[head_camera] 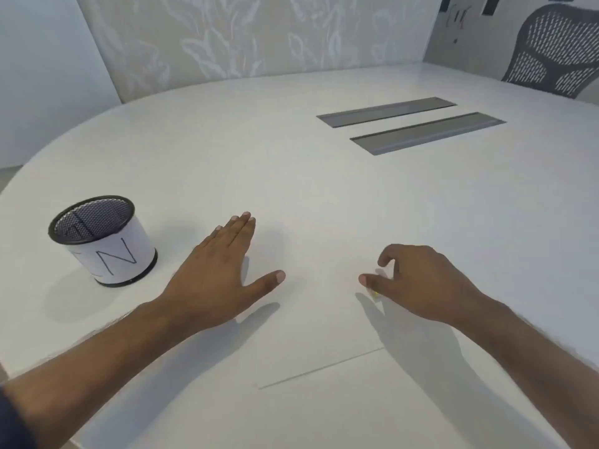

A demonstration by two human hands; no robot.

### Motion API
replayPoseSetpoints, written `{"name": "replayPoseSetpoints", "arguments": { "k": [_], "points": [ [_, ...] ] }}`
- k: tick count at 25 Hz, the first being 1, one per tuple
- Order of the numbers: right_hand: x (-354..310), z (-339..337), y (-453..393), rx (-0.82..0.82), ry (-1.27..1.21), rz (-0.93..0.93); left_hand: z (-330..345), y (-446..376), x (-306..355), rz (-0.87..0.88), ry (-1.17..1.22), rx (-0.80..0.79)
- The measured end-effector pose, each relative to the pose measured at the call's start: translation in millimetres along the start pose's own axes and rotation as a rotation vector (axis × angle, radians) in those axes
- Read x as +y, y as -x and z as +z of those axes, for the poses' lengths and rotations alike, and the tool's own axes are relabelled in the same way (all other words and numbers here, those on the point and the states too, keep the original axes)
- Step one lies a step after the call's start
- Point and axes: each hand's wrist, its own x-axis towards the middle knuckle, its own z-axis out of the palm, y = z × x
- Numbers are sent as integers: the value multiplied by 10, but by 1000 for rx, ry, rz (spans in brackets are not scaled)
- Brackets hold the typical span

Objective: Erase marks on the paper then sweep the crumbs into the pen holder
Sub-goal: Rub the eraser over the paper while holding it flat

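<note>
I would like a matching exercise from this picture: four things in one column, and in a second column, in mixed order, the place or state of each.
Things
1. pen holder
2. left hand
3. right hand
4. office chair

Places or states
A. fingers curled, pinching a small pale object against the paper
B. far right, behind the table
C. lying flat, fingers stretched out
D. upright on the left, with a white label marked N

Pairs: 1-D, 2-C, 3-A, 4-B
</note>
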Motion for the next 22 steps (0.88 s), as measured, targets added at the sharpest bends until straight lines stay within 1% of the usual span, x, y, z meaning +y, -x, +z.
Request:
{"name": "replayPoseSetpoints", "arguments": {
  "k": [1,3,6,10,14,16,18,20,22],
  "points": [
    [14,18,16,-36,20,20,12,-1,-1,11,-5,-24],
    [27,34,47,-56,76,27,36,20,-17,15,-20,-88],
    [49,39,78,-87,66,2,28,50,-37,4,-23,-151],
    [84,13,96,-93,72,-46,-5,70,-73,-21,-13,-172],
    [12,34,34,-36,92,-47,-15,-46,-135,35,12,-153],
    [-17,86,32,17,85,-18,-23,-124,-181,63,42,-150],
    [-88,140,-6,86,73,-32,2,-177,-241,90,58,-156],
    [-153,113,-38,158,-27,-85,48,-204,-232,109,53,-163],
    [-259,111,-104,190,-171,-132,93,-216,-234,99,31,-191]
  ]
}}
